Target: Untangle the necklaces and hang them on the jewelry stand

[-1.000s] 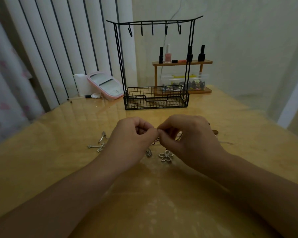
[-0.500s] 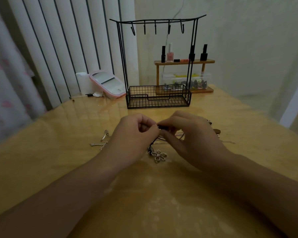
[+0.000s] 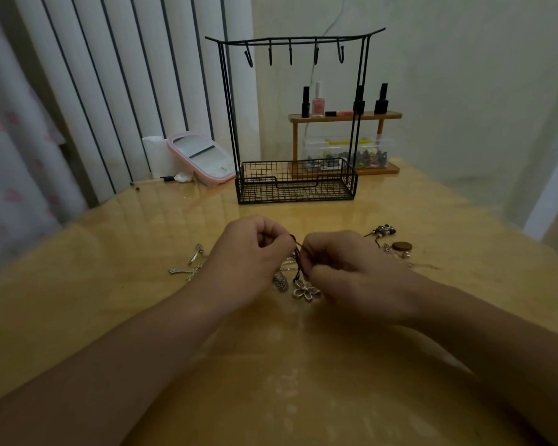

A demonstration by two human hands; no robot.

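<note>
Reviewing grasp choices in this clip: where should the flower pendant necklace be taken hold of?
By the dark cord just above the flower pendant, pinched from above. The pendant lies flat on the table, while the cord rises clear between the left hand and right hand.

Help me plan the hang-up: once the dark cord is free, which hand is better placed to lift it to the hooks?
Probably the left hand: it pinches the dark cord at its top, more directly below the jewelry stand's hooks. The right hand sits lower, beside the flower pendant.

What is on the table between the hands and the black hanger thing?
Nothing: in the head view, only bare table shows between the jewelry stand and the left hand and right hand.
</note>
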